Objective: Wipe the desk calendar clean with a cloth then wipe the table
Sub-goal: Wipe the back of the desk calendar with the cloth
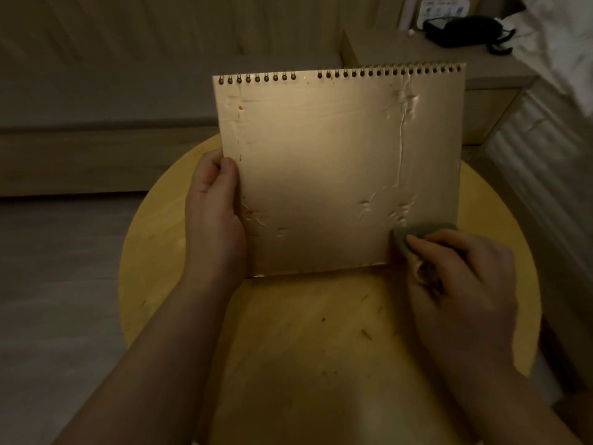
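The desk calendar [327,162] stands tilted on the round wooden table [288,332], its plain glossy back panel facing me and its spiral binding on top. Small orange-brown stains dot its left edge and top. My left hand [213,216] grips the calendar's left edge, thumb on the front. My right hand [455,277] holds a small grey-green cloth [417,234] and presses it against the calendar's lower right corner.
Brown crumbs and smears lie on the table in front of the calendar. A bedside cabinet [433,59] behind carries a black telephone [465,30]. White bedding [561,43] fills the upper right. Grey floor lies to the left.
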